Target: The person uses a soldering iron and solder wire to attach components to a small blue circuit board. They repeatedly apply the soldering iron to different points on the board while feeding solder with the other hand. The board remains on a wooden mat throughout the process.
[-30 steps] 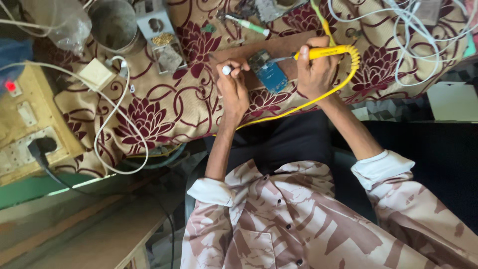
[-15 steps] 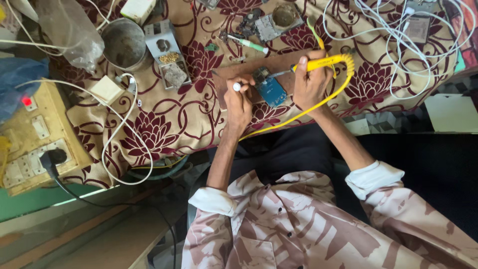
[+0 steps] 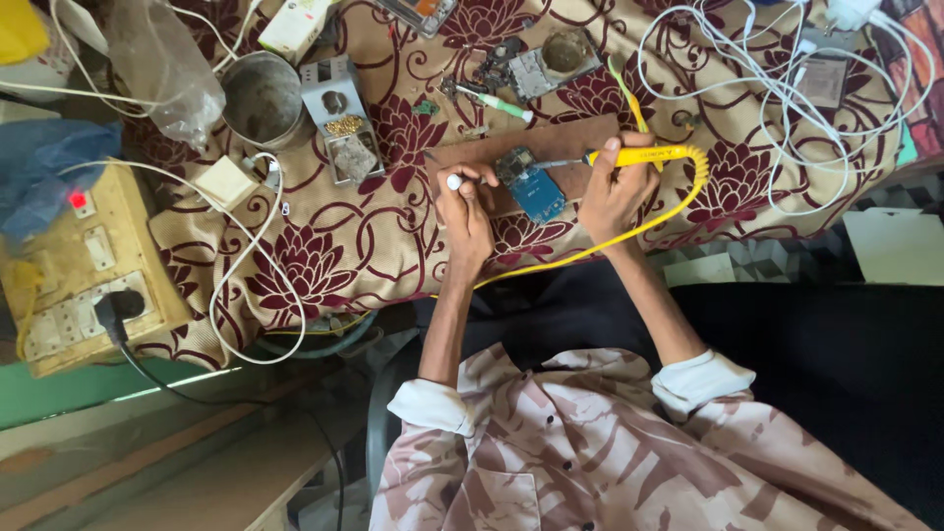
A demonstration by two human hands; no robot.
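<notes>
A small blue circuit board (image 3: 536, 195) lies on a brown wooden plate (image 3: 580, 147) on the flowered cloth. My right hand (image 3: 615, 192) grips a yellow soldering iron (image 3: 644, 155) whose metal tip rests on the board's upper left end. Its yellow coiled cord (image 3: 688, 202) curls around that hand and runs back toward my body. My left hand (image 3: 464, 211) is just left of the board and pinches a thin tool with a small white tip (image 3: 453, 182); what kind of tool it is I cannot make out.
A wooden switchboard (image 3: 74, 270) with a black plug (image 3: 110, 315) sits at the left. White cables (image 3: 246, 285) loop across the cloth. A metal cup (image 3: 261, 98), a parts box (image 3: 339, 123), a green-handled screwdriver (image 3: 497, 103) and a tangle of white cords (image 3: 787, 88) lie beyond.
The view has shifted, so the table things sit lower in the frame. Both hands stay at the blue board, with the iron's tip still on it.
</notes>
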